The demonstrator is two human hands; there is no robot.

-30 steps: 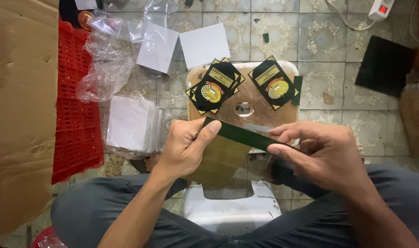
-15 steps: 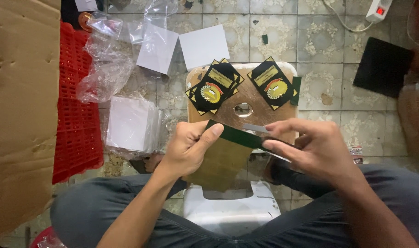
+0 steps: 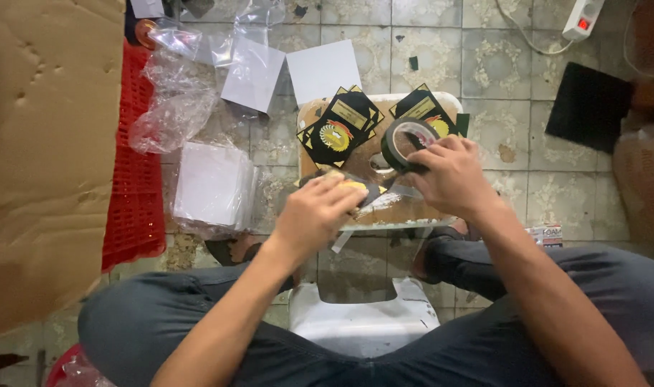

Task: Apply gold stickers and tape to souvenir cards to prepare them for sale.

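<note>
Landmark: small worn wooden tabletop (image 3: 356,166) in front of the knees.

Nearest: white plastic stool seat (image 3: 363,326) between the legs in grey trousers, front edge cut off by the thighs.

Left hand (image 3: 314,215) sits at the tabletop's near-left edge, fingers pressed flat on a dark card with yellow print (image 3: 356,188). The hand covers most of the card, so I can't tell if the grip closes on it or only pins it down.

Right hand (image 3: 452,175) is over the tabletop's right side, grip closed on a roll of dark green tape (image 3: 404,145), held on edge, hole facing the camera. A pale strip (image 3: 381,202) lies between the hands; too blurred to say whether it is tape or backing.

Far half of the tabletop: two fanned stacks of black-and-gold square cards with round emblems, left stack (image 3: 339,129) clear, right stack (image 3: 426,111) partly hidden behind the roll.

Left of the tabletop on the tiled floor: pile of white squares in clear sleeves (image 3: 211,185), crumpled clear plastic (image 3: 171,107), red plastic crate (image 3: 133,165) largely hidden under a brown cardboard sheet (image 3: 47,143). Beyond the tabletop: two loose white squares (image 3: 287,72). Far right: black flat pad (image 3: 589,107), white power strip (image 3: 582,18) cut off by the frame edge.
</note>
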